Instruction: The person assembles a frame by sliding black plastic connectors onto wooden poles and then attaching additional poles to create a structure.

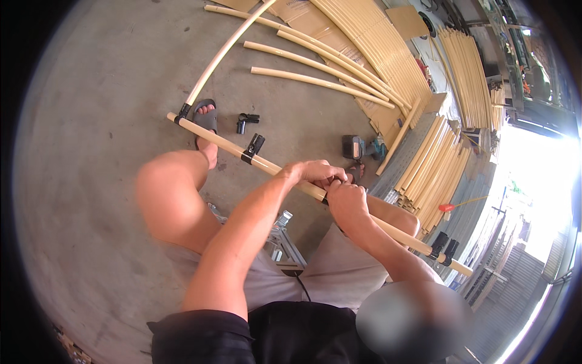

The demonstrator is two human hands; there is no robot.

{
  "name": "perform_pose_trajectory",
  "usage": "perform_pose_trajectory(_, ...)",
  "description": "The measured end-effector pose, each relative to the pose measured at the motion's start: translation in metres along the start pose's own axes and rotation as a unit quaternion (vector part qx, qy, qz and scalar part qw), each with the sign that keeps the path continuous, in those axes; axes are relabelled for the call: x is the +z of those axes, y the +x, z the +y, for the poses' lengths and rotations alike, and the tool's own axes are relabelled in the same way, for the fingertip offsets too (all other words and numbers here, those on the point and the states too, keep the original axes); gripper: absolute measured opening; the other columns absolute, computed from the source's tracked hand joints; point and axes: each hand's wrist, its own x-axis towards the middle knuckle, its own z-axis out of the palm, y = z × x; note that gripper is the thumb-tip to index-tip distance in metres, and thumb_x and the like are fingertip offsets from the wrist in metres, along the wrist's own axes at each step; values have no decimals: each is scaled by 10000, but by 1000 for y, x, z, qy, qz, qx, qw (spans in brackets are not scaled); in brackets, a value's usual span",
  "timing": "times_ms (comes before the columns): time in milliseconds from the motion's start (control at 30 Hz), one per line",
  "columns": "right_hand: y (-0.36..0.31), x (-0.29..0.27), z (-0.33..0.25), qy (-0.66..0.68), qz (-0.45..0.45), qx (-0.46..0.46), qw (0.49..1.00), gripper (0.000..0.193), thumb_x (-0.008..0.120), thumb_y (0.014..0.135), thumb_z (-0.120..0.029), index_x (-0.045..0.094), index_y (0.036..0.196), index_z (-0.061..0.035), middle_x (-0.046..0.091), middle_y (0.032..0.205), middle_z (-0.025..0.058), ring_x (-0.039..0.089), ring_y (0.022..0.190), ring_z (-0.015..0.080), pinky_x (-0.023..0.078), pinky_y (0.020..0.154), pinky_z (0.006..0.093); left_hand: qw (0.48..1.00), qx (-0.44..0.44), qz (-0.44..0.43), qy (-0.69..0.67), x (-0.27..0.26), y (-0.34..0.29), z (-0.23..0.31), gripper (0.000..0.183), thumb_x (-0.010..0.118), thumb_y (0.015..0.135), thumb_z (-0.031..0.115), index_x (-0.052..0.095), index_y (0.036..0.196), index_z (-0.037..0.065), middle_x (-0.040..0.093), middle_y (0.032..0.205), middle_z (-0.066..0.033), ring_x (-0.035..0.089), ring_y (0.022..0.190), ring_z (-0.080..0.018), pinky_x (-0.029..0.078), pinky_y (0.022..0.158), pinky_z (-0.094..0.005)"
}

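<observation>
A long cream pipe [221, 142] lies slanting across my lap, from upper left to lower right. Near its middle, my left hand [318, 173] and my right hand [347, 201] come together with bent fingers around a black pipe joint [325, 199], mostly covered by them. Left of my hands, another black joint [252, 148] sits clamped on the pipe. At the far left end a black corner joint [182, 111] links it to a second cream pipe [221, 57] rising away. Two black joints [439, 245] sit near the right end.
A loose black joint [245, 122] lies on the concrete floor beyond the pipe. A cordless drill [364, 147] stands ahead of my right foot. Several loose pipes [315, 87] and a large row of pipes [364, 36] lie on cardboard; more are stacked at right [433, 167].
</observation>
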Motion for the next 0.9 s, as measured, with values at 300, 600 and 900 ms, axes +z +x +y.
perform_pose_trajectory(300, 3, -16, 2, 22, -29, -15, 999, 274, 621, 905, -329, 589, 947, -60, 624, 823, 70, 648, 741, 204, 492, 597, 338, 999, -3, 27, 33, -6, 0, -2, 471, 592, 887, 472, 729, 1081, 66, 733, 977, -110, 681, 783, -193, 532, 726, -332)
perform_pose_trajectory(600, 0, -19, 4, -2, -43, -14, 999, 157, 615, 890, -209, 580, 943, -66, 647, 864, 79, 668, 799, 215, 521, 682, 341, 1000, 26, -4, -5, -3, 4, -8, 467, 589, 891, 476, 735, 1080, 74, 729, 985, -91, 673, 841, -186, 516, 786, -319)
perform_pose_trajectory(900, -5, -9, 0, -28, 17, -34, 999, 251, 639, 856, -256, 598, 985, -45, 627, 823, 76, 642, 726, 209, 483, 607, 335, 999, 30, 34, 30, -3, 7, -10, 465, 585, 892, 488, 750, 1059, 88, 716, 1024, -64, 640, 925, -161, 477, 838, -291)
